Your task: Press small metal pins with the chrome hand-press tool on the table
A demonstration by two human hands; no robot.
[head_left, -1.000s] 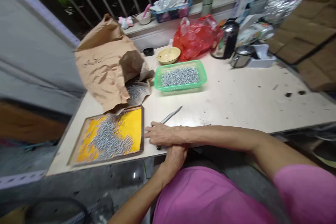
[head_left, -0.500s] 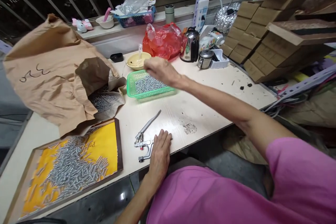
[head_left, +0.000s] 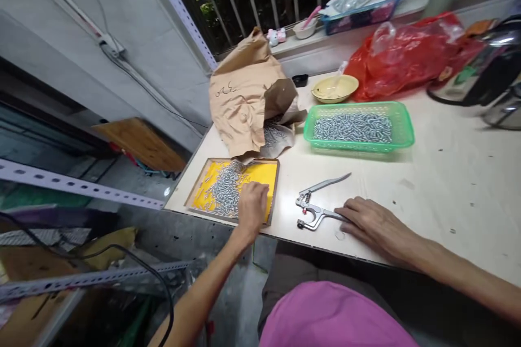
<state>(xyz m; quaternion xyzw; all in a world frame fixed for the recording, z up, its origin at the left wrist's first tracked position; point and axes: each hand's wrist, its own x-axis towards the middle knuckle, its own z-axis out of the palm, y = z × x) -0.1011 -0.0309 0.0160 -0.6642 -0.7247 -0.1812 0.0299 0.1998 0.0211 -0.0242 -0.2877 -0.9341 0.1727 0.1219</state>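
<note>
My left hand (head_left: 252, 206) is at the right edge of a pile of small silver metal pins (head_left: 226, 190), its fingers curled down; what is between them, if anything, is hidden. The pins lie on a yellow sheet in a shallow cardboard tray (head_left: 274, 195). My right hand (head_left: 372, 222) rests on the table with its fingers closed on the lower handle end of silver hand pliers (head_left: 319, 214). Their other handle angles up, apart from my hand. Behind them, a green plastic basket (head_left: 401, 124) holds many similar short metal pieces.
A large brown paper bag (head_left: 240, 114) leans open behind the tray, with more pins at its mouth. Farther back are a yellow bowl (head_left: 345, 87), a red plastic bag (head_left: 391, 73) and a kettle (head_left: 488, 65). The table's front edge (head_left: 301, 243) runs close before me.
The view has swung left. My left hand has gone from the pliers to the pins in the tray. My right hand has come back from the green basket to the pliers' handle.
</note>
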